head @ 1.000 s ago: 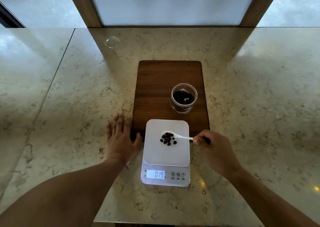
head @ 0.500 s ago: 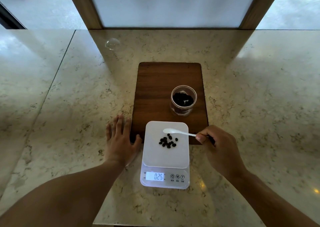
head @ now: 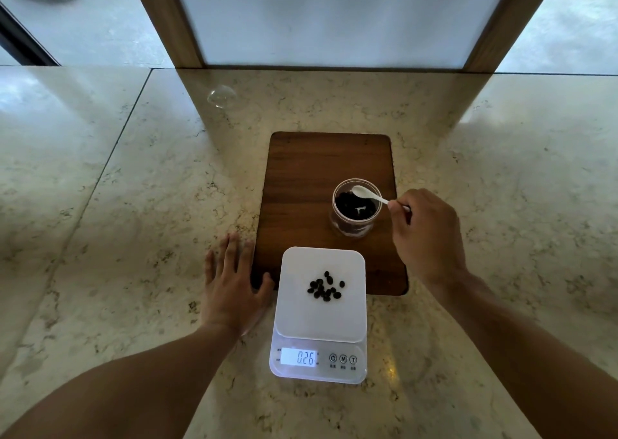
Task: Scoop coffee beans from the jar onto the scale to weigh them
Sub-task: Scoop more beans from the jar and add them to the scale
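Note:
A clear glass jar [head: 351,229] with dark coffee beans inside stands on a wooden board [head: 307,187]. My right hand [head: 426,234] pinches the handle of a small white spoon [head: 368,195], whose empty bowl hovers over the jar's mouth. A white digital scale [head: 321,318] sits in front of the board, with a small pile of coffee beans [head: 325,287] on its platform. Its display [head: 298,357] reads 0.26. My left hand [head: 230,288] lies flat on the counter, fingers spread, touching the board's left corner beside the scale.
The marble counter [head: 133,237] stretches wide on both sides. A small clear dome-shaped lid [head: 221,96] rests at the back left. A wood-framed white panel [head: 334,17] rises behind the counter's far edge.
The spoon tipped its beans onto the scale, and the reading rose from 0.19 to 0.26. My right hand then carried the empty spoon back and up to the jar's mouth.

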`<act>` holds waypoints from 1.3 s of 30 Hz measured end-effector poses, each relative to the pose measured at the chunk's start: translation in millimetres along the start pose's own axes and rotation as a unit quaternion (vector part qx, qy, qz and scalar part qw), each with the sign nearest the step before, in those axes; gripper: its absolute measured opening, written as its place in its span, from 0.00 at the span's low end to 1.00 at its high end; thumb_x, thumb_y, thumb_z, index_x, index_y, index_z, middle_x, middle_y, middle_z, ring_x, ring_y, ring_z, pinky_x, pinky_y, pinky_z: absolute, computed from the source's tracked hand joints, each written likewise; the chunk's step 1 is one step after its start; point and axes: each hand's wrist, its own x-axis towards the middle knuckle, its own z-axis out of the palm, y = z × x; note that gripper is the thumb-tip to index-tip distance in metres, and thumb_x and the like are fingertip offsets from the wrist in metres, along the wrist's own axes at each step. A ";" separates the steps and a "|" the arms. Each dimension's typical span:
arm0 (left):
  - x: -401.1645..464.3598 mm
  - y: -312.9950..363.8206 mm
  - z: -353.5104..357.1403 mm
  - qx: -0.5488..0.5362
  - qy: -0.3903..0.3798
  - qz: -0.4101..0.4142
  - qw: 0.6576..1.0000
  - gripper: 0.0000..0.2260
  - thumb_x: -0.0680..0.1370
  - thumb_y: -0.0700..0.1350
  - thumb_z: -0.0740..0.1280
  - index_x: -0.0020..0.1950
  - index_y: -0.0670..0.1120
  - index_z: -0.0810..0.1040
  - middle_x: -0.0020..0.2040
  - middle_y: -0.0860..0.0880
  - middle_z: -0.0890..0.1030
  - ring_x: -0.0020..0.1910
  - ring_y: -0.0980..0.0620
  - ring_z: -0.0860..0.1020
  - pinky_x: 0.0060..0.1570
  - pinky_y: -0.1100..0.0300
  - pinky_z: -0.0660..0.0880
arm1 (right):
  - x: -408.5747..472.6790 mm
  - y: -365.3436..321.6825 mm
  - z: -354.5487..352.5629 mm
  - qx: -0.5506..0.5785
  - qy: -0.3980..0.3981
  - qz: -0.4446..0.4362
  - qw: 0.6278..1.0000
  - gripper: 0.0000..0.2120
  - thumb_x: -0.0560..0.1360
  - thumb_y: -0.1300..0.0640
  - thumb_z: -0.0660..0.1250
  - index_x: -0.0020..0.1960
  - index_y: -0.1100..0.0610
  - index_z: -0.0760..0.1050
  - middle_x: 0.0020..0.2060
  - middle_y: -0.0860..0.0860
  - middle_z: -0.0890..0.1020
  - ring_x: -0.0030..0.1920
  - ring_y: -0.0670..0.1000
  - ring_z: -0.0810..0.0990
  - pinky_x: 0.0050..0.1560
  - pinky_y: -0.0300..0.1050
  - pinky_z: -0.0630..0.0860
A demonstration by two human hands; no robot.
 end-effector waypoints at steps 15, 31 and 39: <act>-0.3 1.3 -0.2 -0.002 0.004 -0.003 1.000 0.35 0.76 0.61 0.53 0.80 0.46 0.56 0.81 0.43 0.52 0.80 0.49 0.41 0.77 0.44 0.43 | 19.7 2.4 18.0 -0.035 -0.069 0.080 0.994 0.11 0.78 0.57 0.66 0.40 0.61 0.81 0.34 0.54 0.80 0.34 0.53 0.75 0.36 0.43 0.68; -0.5 2.0 -1.7 -0.004 -0.005 -0.003 1.000 0.35 0.76 0.62 0.51 0.80 0.47 0.54 0.82 0.43 0.50 0.80 0.49 0.39 0.77 0.44 0.41 | 25.7 4.1 9.1 0.070 -0.158 0.221 0.960 0.12 0.77 0.53 0.67 0.40 0.57 0.84 0.25 0.51 0.78 0.24 0.48 0.74 0.25 0.38 0.62; -0.8 5.4 -7.6 -0.004 -0.016 -0.004 1.000 0.36 0.75 0.62 0.49 0.80 0.47 0.53 0.82 0.43 0.50 0.80 0.48 0.40 0.77 0.44 0.41 | 30.8 4.2 6.5 0.095 -0.171 0.258 0.946 0.12 0.77 0.53 0.67 0.41 0.56 0.85 0.26 0.51 0.79 0.25 0.49 0.74 0.26 0.40 0.65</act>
